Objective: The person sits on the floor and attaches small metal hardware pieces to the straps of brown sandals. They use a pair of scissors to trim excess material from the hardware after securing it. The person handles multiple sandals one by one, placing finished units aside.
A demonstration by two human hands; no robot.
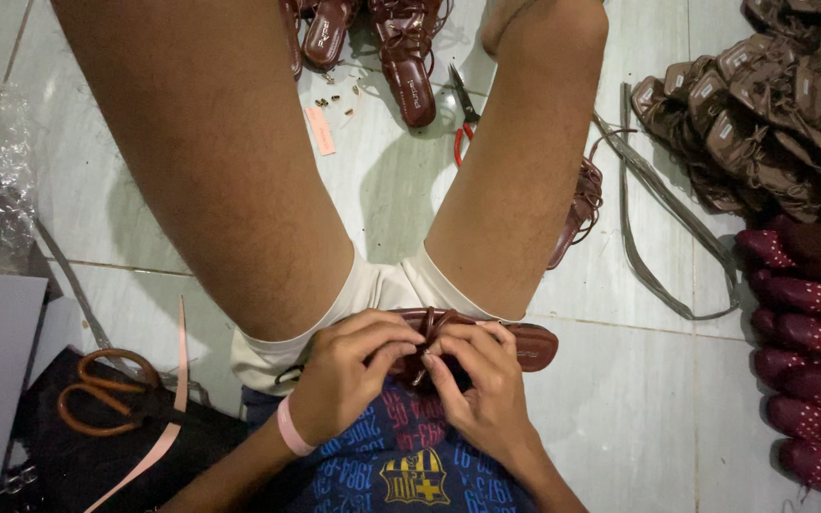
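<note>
my left hand (344, 380) and right hand (488, 385) curl tight, fingertips pinching the straps of the brown sandal (515, 342) across my lap. scissors (106, 389) near left, pliers (465, 119) far on the tiles.

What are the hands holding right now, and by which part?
Both hands grip a dark brown sandal lying across the lap. The left hand and right hand pinch its strap knot at mid-sole, fingertips meeting there.
</note>
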